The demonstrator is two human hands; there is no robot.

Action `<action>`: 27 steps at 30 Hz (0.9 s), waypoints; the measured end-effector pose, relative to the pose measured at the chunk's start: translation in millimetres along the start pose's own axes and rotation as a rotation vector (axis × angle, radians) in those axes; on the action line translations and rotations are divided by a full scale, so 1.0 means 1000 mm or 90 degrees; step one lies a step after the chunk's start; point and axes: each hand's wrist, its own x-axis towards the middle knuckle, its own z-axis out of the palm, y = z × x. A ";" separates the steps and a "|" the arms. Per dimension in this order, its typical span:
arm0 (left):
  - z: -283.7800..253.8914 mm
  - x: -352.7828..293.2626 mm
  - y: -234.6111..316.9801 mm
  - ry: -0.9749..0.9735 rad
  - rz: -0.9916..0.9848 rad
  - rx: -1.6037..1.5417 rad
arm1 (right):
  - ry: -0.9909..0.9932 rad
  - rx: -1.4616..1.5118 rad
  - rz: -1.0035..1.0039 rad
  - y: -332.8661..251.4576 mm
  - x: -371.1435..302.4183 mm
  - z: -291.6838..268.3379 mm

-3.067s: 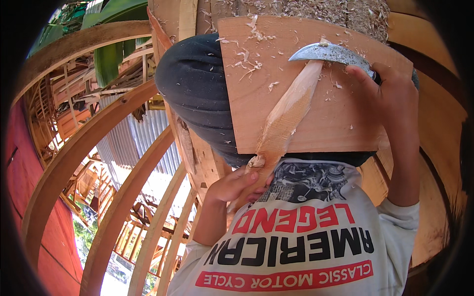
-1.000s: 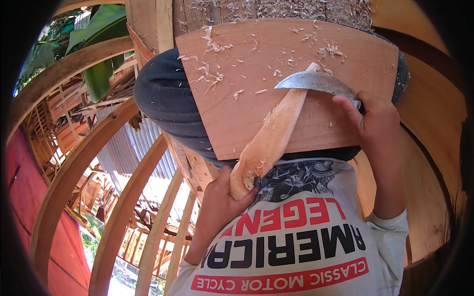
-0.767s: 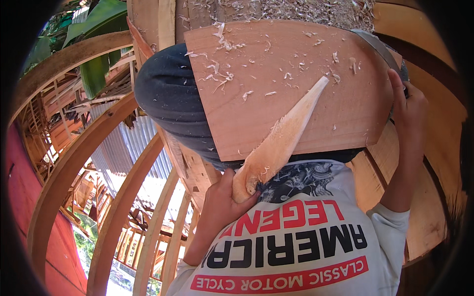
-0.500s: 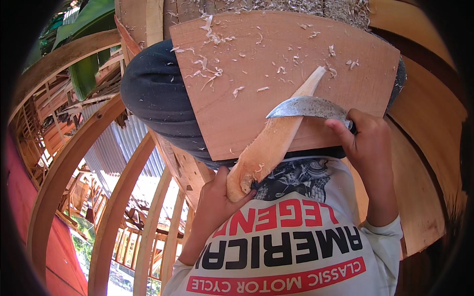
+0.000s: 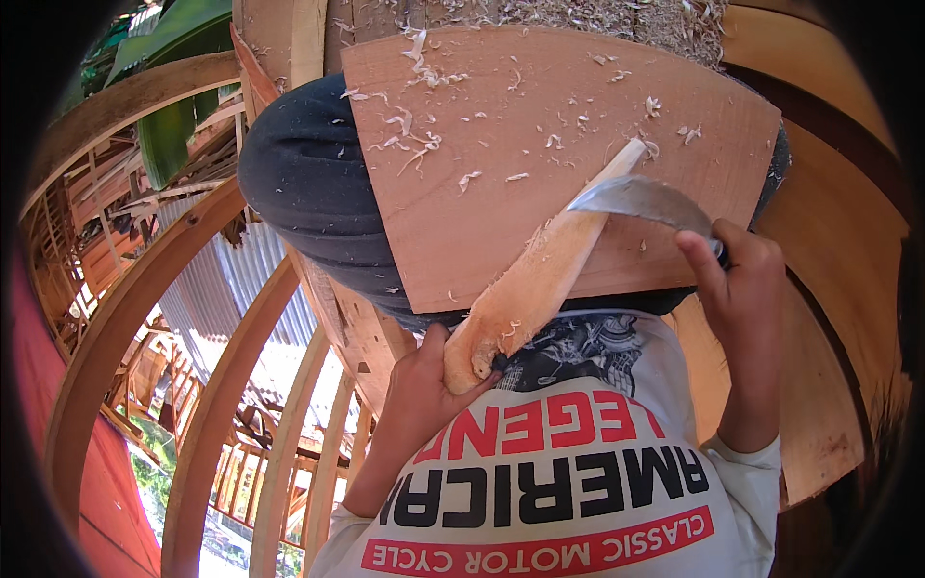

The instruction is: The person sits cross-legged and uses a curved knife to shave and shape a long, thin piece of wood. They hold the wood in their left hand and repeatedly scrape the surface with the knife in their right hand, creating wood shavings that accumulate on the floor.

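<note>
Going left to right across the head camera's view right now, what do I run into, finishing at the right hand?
Red panel, corrugated metal sheet, left hand, carved wood piece, curved knife, right hand.

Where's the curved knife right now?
The curved knife is right of centre in the head view, in the right hand, its tip overlapping the carved wood, over the flat board.

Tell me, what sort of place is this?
Likely an open-sided woodworking spot: a thick scatter of wood shavings, curved wooden beams at the left, and a knife in the right hand.
</note>
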 end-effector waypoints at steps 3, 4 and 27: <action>-0.002 -0.005 -0.002 0.015 0.013 -0.002 | 0.002 0.045 -0.044 -0.006 -0.008 0.025; -0.003 -0.006 0.000 0.010 0.019 -0.006 | 0.017 0.028 -0.015 -0.004 -0.004 0.022; -0.003 -0.001 -0.004 -0.023 0.005 -0.008 | 0.168 0.064 0.160 0.052 0.041 -0.009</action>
